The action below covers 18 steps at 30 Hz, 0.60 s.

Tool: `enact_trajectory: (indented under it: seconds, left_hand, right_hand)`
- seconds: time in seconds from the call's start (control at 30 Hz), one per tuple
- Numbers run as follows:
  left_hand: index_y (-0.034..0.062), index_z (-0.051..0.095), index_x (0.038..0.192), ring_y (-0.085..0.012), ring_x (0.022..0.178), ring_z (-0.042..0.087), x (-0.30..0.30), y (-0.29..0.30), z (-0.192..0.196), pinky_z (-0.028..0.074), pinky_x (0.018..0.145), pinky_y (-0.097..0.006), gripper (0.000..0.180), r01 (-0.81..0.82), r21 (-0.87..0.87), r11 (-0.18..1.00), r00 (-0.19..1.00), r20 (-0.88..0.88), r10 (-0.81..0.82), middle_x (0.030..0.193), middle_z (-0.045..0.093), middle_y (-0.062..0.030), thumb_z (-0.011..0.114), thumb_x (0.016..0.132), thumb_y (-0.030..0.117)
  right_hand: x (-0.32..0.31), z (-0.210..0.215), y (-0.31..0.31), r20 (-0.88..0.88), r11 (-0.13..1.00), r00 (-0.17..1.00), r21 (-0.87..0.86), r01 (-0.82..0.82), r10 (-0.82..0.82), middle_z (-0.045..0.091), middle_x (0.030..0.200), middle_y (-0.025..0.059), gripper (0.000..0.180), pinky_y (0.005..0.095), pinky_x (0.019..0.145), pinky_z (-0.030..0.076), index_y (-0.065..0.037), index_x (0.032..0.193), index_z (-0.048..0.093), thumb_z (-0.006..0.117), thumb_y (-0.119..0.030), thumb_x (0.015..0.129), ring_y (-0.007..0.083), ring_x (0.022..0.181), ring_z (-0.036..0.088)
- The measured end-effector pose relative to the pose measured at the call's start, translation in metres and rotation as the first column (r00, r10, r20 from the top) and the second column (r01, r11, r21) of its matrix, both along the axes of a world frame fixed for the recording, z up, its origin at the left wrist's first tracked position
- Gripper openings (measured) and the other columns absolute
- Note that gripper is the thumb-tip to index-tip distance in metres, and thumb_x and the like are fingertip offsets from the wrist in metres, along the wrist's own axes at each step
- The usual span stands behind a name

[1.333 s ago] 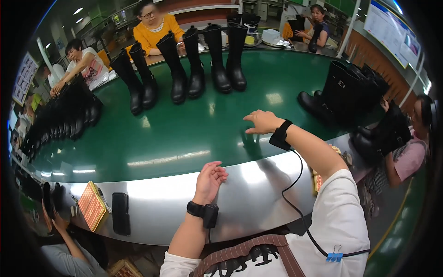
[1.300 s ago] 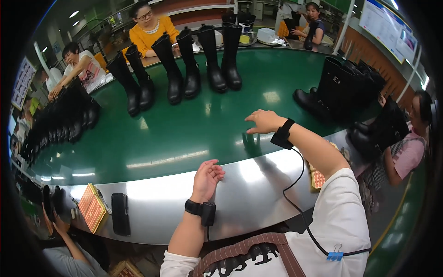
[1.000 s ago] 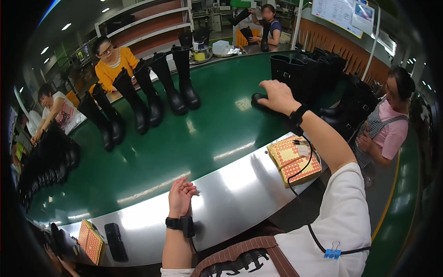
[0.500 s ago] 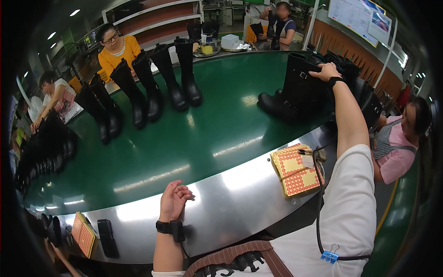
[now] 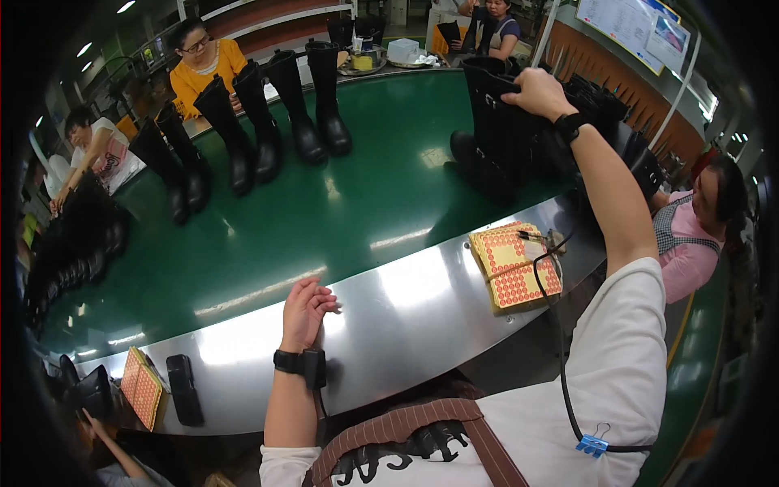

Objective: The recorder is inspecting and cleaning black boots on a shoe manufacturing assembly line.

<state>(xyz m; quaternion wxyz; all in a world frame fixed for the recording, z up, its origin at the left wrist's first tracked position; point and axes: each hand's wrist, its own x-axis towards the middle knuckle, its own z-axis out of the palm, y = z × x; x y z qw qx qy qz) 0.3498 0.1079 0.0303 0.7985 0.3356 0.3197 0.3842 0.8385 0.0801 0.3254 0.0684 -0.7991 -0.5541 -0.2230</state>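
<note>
The right arm stretches far forward and up, elbow nearly straight, a dark band at the wrist. The right hand (image 5: 537, 92) is palm down with its fingers curled over and closed on something dark. The left forearm rises from the lower edge, a black wrist device strapped on. The left hand (image 5: 305, 312) is held upright and loose, fingers half curled, thumb apart, gripping nothing.
</note>
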Motion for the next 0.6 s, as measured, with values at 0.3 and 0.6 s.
enact_trajectory:
  seconds: [0.3, 0.6]
  left_hand:
    - [0.0094, 0.014, 0.156, -0.0383, 0.141, 0.029, 0.067, -0.08, 0.092, 0.027, 0.115, -0.053, 0.131, 0.163, 0.926, 0.342, 0.912, -0.274, 0.307, 0.154, 0.023, -0.023, 0.096, 0.056, 0.033]
    - [0.0079, 0.002, 0.156, -0.041, 0.135, 0.034, 0.043, -0.086, 0.092, 0.032, 0.112, -0.046, 0.127, -0.054, 0.815, 0.576, 0.867, -0.249, 0.433, 0.15, 0.023, -0.0264, 0.087, 0.062, 0.011]
  right_hand:
    - [-0.197, 0.03, -0.118, -0.137, 0.88, 0.869, 0.074, -0.47, 0.476, 0.058, 0.07, 0.0184, 0.049, 0.0407, 0.064, 0.047, 0.003, 0.078, 0.069, 0.08, -0.044, 0.075, 0.0322, 0.065, 0.059]
    - [-0.214, -0.007, -0.15, -0.169, 0.695, 0.674, 0.183, -0.695, 0.719, 0.061, 0.105, 0.0144, 0.074, 0.0388, 0.084, 0.049, -0.014, 0.14, 0.051, 0.08, -0.008, 0.071, 0.0317, 0.094, 0.059]
